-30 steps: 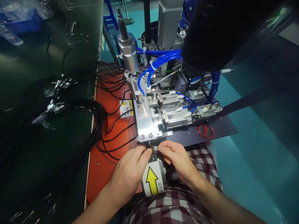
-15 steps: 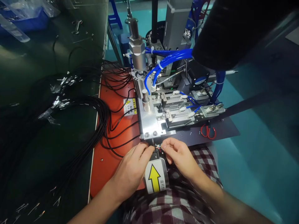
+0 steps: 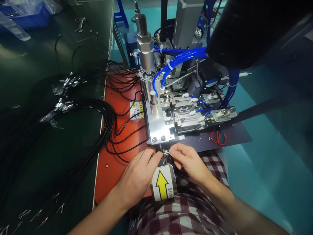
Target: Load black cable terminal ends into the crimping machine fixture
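Note:
Just in front of the machine's metal plate (image 3: pixel 157 129), my two hands meet over thin coloured wires (image 3: pixel 166 152). My left hand (image 3: pixel 140 171) is closed, its thumb and fingers pinching the cable end where the wires come out. From the right, my right hand (image 3: pixel 187 160) pinches the tips of the wires between thumb and forefinger. The fingertips hide most of the wires. Below them is a white label with a yellow arrow (image 3: pixel 161 184). Black cables (image 3: pixel 127 143) run over the orange base (image 3: pixel 104 184) beside my left hand.
Bundled black cables with silvery ends (image 3: pixel 65 104) lie on the dark green table (image 3: pixel 80 176). Red-handled scissors (image 3: pixel 218 137) rest on the grey plate at right. Blue air tubes (image 3: pixel 186 58) arch over the machine. A wrench (image 3: pixel 80 24) and a blue bin (image 3: pixel 36 19) sit farther back.
The view has shifted slightly. Both hands keep their pinch on the wires, with hardly any movement of the fingers.

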Demonstrator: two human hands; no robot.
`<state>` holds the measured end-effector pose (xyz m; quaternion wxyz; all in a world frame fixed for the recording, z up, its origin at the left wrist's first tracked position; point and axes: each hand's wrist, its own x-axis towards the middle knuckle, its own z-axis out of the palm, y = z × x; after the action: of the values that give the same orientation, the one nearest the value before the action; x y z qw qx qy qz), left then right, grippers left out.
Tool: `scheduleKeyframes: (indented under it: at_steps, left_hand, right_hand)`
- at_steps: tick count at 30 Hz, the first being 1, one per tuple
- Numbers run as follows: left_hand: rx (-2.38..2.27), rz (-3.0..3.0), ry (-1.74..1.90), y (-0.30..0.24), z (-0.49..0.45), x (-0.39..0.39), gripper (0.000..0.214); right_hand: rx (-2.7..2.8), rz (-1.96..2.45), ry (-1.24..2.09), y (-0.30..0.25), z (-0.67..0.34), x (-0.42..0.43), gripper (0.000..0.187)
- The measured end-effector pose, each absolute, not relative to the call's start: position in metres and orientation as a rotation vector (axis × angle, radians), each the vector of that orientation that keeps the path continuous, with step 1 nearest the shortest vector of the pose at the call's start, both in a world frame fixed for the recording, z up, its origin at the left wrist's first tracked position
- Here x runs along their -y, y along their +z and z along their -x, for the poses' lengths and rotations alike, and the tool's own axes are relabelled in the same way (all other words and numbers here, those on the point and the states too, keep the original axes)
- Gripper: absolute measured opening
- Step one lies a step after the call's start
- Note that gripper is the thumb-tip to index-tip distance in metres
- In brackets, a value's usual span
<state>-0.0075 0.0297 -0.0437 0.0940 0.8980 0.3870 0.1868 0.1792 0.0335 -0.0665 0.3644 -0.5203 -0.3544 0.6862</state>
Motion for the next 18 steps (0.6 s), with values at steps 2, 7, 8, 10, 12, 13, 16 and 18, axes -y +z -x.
scheduleKeyframes:
  at_steps: [2,7,8,10,12,13,16,18]
  left_hand:
    - [-1.145,-2.656,0.541,-0.0431,0.0074,-0.0299,0.028]
    - [-1.147,-2.632,0.519,-0.0422,0.0070,-0.0303,0.027]
    - [-1.150,-2.630,0.521,-0.0423,0.0070,-0.0304,0.027]
    - [-1.153,-2.625,0.521,-0.0424,0.0072,-0.0305,0.027]
    - [-1.150,-2.622,0.517,-0.0425,0.0075,-0.0305,0.027]
    - [-1.150,-2.620,0.512,-0.0426,0.0076,-0.0305,0.027]
    - [-1.153,-2.629,0.499,-0.0431,0.0075,-0.0306,0.028]
    - [-1.160,-2.634,0.498,-0.0434,0.0072,-0.0305,0.028]
  right_hand:
    - [0.910,1.341,1.771,-0.0661,-0.1793,-0.0341,0.031]
    - [0.918,1.348,1.774,-0.0643,-0.1797,-0.0342,0.031]
    - [0.923,1.350,1.775,-0.0641,-0.1799,-0.0339,0.032]
    - [0.938,1.355,1.773,-0.0644,-0.1802,-0.0333,0.033]
    - [0.955,1.363,1.768,-0.0650,-0.1804,-0.0329,0.033]
    - [0.962,1.366,1.767,-0.0652,-0.1804,-0.0328,0.033]
    - [0.975,1.371,1.760,-0.0650,-0.1803,-0.0332,0.032]
    - [0.985,1.379,1.750,-0.0641,-0.1802,-0.0336,0.031]
